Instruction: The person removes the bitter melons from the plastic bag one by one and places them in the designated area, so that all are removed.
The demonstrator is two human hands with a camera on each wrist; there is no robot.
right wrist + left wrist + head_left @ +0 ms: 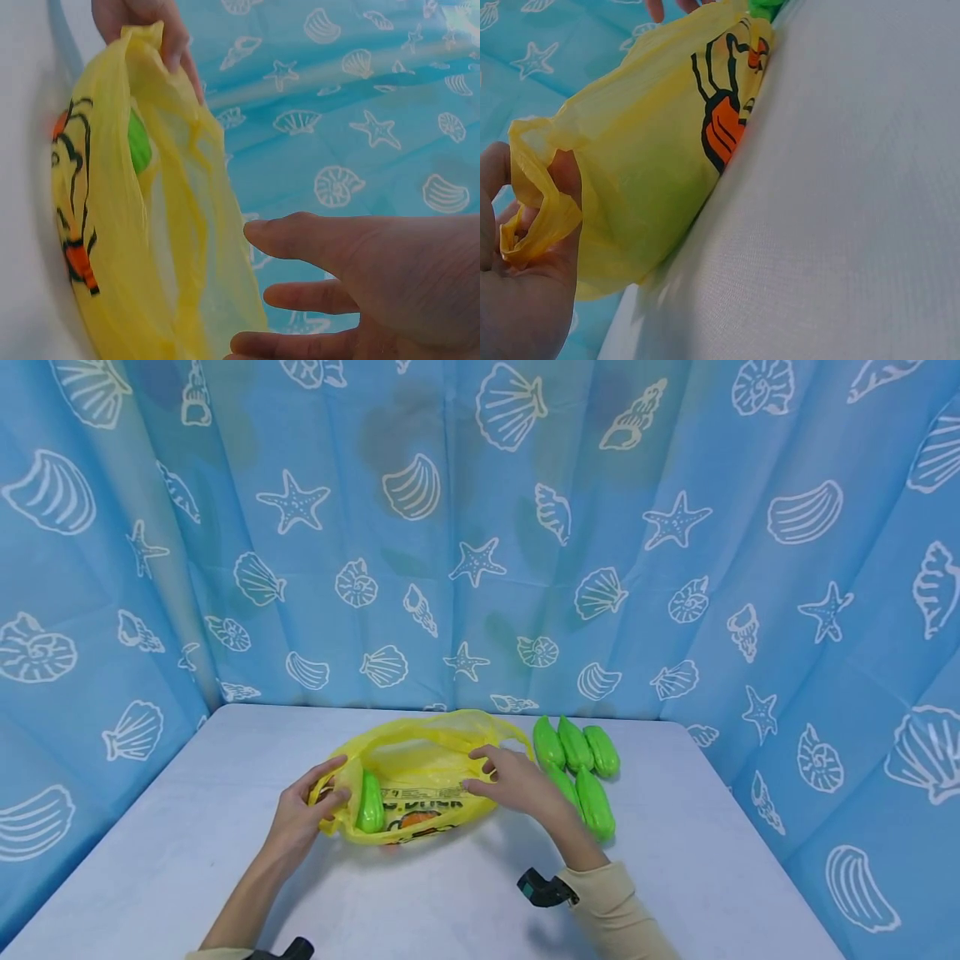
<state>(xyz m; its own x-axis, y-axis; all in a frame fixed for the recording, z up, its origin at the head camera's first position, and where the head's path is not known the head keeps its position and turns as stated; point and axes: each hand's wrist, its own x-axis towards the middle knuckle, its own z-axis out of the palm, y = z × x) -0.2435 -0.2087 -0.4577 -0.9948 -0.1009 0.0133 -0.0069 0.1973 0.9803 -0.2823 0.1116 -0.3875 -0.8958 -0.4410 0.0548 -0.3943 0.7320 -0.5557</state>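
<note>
A yellow plastic bag (442,756) with a printed duck lies on the table, its mouth spread toward me. My left hand (296,810) grips the bag's left edge, the gathered handle held between thumb and fingers in the left wrist view. Inside the bag, near that hand, sits a shiny green wrapped packet (371,803), also showing through the opening in the right wrist view. My right hand (517,781) is at the bag's right side, fingers apart and slightly bent, with nothing held. In the right wrist view its fingertips (262,236) are right by the bag's rim.
Several more green packets (596,806) lie in two rows on the white table (675,835), right of the bag and partly behind my right forearm. A blue curtain (480,610) printed with shells and starfish hangs along the back and both sides.
</note>
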